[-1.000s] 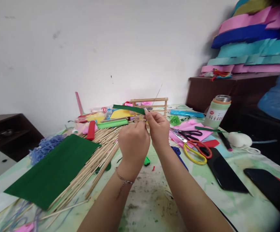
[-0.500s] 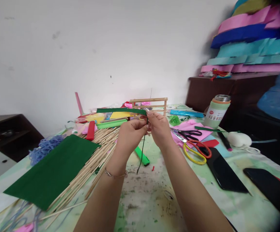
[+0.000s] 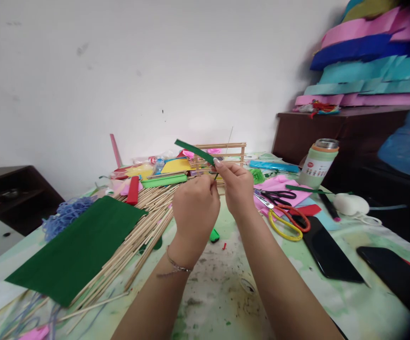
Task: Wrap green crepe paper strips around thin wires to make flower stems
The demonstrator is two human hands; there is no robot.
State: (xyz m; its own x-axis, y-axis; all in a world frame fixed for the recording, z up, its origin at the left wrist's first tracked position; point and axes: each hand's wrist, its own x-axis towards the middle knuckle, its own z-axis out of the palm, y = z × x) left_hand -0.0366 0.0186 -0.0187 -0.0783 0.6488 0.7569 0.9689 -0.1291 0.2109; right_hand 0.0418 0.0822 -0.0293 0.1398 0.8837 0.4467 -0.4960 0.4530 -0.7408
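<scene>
Both hands meet above the middle of the table. My right hand pinches one end of a dark green crepe paper strip between thumb and fingertips. The strip's free end slants up to the left. A thin wire rises above my right fingers. My left hand is closed, its back toward me, on a dark green wrapped stem. Only a short piece of this stem shows between the hands; the rest is hidden. Behind them stands a small wooden stick frame.
Left lie a green paper sheet, several wooden sticks and blue yarn. Right are yellow-and-orange-handled scissors, black-handled scissors, two dark phones and an uncapped bottle. A cutter lies below my hands.
The strip's free end has swung from level to slanting upward. My left hand has turned over and closed, and the dark stem that hung below no longer shows there.
</scene>
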